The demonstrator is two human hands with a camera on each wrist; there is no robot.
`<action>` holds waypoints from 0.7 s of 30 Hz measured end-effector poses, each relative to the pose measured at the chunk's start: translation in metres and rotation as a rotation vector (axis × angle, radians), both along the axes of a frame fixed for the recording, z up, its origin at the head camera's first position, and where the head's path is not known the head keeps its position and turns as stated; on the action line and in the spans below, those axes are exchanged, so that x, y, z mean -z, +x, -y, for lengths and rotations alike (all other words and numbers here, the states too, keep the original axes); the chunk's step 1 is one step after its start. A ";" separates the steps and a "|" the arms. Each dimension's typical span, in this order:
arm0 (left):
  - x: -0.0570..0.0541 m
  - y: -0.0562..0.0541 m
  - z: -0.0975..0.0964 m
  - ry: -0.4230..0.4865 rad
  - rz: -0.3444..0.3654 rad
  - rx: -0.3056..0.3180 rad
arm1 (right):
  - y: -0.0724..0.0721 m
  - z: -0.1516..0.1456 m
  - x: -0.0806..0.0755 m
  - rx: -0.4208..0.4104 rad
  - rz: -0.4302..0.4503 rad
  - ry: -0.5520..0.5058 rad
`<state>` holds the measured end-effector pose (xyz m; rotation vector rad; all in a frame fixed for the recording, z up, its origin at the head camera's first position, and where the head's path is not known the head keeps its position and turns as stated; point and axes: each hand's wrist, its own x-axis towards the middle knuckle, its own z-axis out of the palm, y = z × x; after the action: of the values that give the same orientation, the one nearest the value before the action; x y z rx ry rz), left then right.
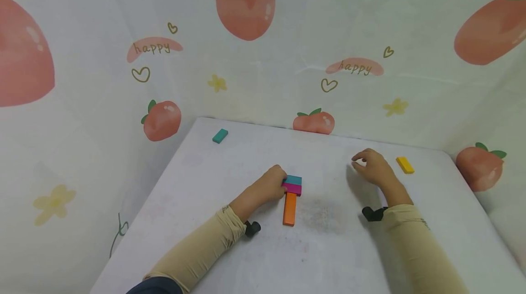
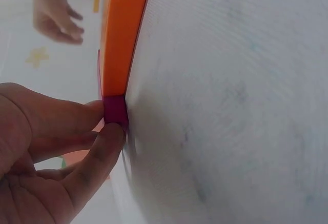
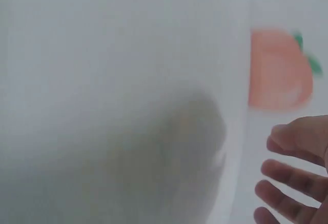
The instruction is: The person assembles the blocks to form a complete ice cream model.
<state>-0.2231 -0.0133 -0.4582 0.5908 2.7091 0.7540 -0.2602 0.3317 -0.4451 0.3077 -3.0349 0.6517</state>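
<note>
At the middle of the table, my left hand (image 1: 269,184) pinches the end of a magenta block (image 1: 293,189) between thumb and finger. A blue block (image 1: 294,180) lies along the magenta block's far side. From its near side an orange block (image 1: 289,209) runs lengthwise toward me. In the left wrist view the magenta block (image 2: 115,112) meets the orange block's end (image 2: 122,39), low on the table. Over the table to the right, my right hand (image 1: 375,168) is raised with fingers loosely bent and nothing in them; its fingers (image 3: 292,178) are spread in the right wrist view.
A yellow block (image 1: 405,165) lies just right of my right hand. Toward the far left corner sits a teal block (image 1: 220,136). A white cloth wall with printed peaches (image 1: 245,6) rises behind the white table (image 1: 337,257) and at both sides.
</note>
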 end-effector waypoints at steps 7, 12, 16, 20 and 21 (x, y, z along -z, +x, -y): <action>-0.001 0.001 0.001 0.011 0.005 -0.007 | 0.003 -0.064 0.000 0.192 0.023 -0.010; -0.001 0.001 0.001 0.013 0.013 -0.013 | 0.006 -0.092 0.006 0.326 0.050 0.010; -0.001 0.000 0.001 0.006 0.006 -0.006 | 0.006 -0.105 0.010 0.375 0.058 0.033; 0.000 0.000 0.001 0.003 0.005 -0.003 | 0.006 -0.114 0.015 0.392 0.088 0.058; 0.000 0.000 0.001 0.005 0.007 -0.002 | 0.006 -0.116 0.015 0.398 0.098 0.060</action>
<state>-0.2233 -0.0143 -0.4578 0.5853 2.7028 0.7624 -0.2545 0.4475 -0.4600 -0.3308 -3.0695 0.5588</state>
